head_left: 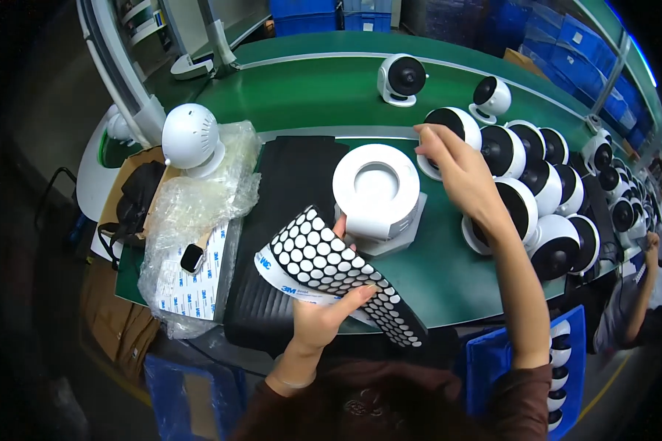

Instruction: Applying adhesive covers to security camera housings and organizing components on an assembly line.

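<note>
Just below the upturned white unit [376, 192], on the person's side of it, the left hand [318, 320] has its grip pinching a sheet of round pads [320, 253] between thumb and fingers. The sheet is black, thin and pliant, bowed into a curve, with rows of pale discs on its face and a curling white backing [278, 275] with blue print. Its upper part comes up by the unit's lower left side; whether they touch cannot be told.

The unit is smooth, a broad rim around a round recess, with a pale angular base [412, 235] showing beneath. Up and right of the unit is the right hand [460, 173], thumb and index finger close together; I cannot tell whether that grip pinches anything.

Right of the unit, rounded cameras [502, 151] with white shells and black fronts crowd in rows. Between them and the unit, a smooth green stretch of desk [449, 287] gives some room, running down to the curved near edge. Left of the unit lies a black mat [290, 169], ribbed at its near end, then crinkled clear plastic [198, 206]. Beyond the unit, a wider green band opens out
</note>
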Action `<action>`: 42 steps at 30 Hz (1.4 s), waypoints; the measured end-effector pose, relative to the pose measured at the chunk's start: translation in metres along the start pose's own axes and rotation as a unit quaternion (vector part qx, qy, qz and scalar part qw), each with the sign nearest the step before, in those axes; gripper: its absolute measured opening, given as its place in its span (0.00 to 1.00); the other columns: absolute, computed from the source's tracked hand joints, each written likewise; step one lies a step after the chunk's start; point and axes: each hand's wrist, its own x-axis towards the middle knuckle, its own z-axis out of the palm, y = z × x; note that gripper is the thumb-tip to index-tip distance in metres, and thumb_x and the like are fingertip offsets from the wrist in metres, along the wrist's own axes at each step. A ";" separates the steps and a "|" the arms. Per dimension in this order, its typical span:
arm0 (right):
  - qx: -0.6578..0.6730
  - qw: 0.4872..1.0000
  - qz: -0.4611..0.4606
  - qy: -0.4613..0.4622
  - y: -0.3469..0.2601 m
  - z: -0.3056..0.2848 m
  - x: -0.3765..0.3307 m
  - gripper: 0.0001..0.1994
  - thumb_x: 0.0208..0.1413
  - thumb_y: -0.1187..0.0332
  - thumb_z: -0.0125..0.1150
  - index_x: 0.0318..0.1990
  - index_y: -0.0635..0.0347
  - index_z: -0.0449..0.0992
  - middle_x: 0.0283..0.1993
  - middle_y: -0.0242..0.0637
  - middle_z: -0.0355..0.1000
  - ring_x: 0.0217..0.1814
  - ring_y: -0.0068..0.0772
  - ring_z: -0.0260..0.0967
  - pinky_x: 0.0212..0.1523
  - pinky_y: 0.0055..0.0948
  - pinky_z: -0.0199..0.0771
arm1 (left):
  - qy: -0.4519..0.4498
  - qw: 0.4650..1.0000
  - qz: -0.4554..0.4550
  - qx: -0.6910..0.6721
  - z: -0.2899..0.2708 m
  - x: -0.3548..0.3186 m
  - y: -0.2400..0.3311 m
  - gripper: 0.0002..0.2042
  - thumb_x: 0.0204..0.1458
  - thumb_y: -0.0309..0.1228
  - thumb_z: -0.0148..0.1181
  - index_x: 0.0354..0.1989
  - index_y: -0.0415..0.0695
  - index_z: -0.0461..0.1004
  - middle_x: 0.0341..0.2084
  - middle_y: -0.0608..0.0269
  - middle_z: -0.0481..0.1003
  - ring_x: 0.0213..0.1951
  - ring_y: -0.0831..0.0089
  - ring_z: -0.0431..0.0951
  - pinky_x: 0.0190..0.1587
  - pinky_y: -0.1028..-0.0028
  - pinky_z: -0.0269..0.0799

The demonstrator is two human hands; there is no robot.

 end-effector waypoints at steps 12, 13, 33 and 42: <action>-0.051 0.984 -0.171 0.010 0.015 0.022 -0.025 0.26 0.43 0.63 0.52 0.49 0.66 0.54 0.50 0.48 0.55 0.53 0.38 0.52 0.51 0.30 0.50 | 0.067 0.992 0.063 0.091 -0.001 0.001 -0.005 0.23 0.36 0.15 0.55 0.44 0.33 0.57 0.41 0.54 0.63 0.40 0.77 0.66 0.42 0.80 0.62; 0.008 0.970 -0.215 0.112 0.006 0.018 -0.030 0.22 0.42 0.63 0.55 0.43 0.66 0.61 0.43 0.50 0.61 0.44 0.45 0.61 0.44 0.30 0.60 | 0.077 0.988 0.076 0.112 -0.007 -0.002 -0.002 0.21 0.35 0.14 0.54 0.42 0.33 0.59 0.38 0.56 0.66 0.37 0.77 0.67 0.40 0.80 0.63; 0.123 0.967 -0.196 0.109 -0.014 0.038 -0.090 0.08 0.29 0.81 0.59 0.23 0.64 0.71 0.22 0.35 0.68 0.23 0.29 0.63 0.23 0.21 0.62 | 0.050 0.975 0.114 0.185 0.016 -0.008 -0.022 0.09 0.42 0.20 0.49 0.35 0.37 0.63 0.29 0.63 0.68 0.32 0.77 0.68 0.34 0.85 0.61; 0.077 0.966 -0.204 0.138 -0.015 0.050 -0.091 0.07 0.31 0.82 0.58 0.23 0.63 0.71 0.22 0.36 0.68 0.20 0.28 0.63 0.23 0.21 0.63 | 0.074 0.955 0.117 0.262 0.017 -0.009 -0.019 0.09 0.44 0.22 0.49 0.35 0.36 0.64 0.32 0.64 0.69 0.34 0.78 0.69 0.34 0.86 0.63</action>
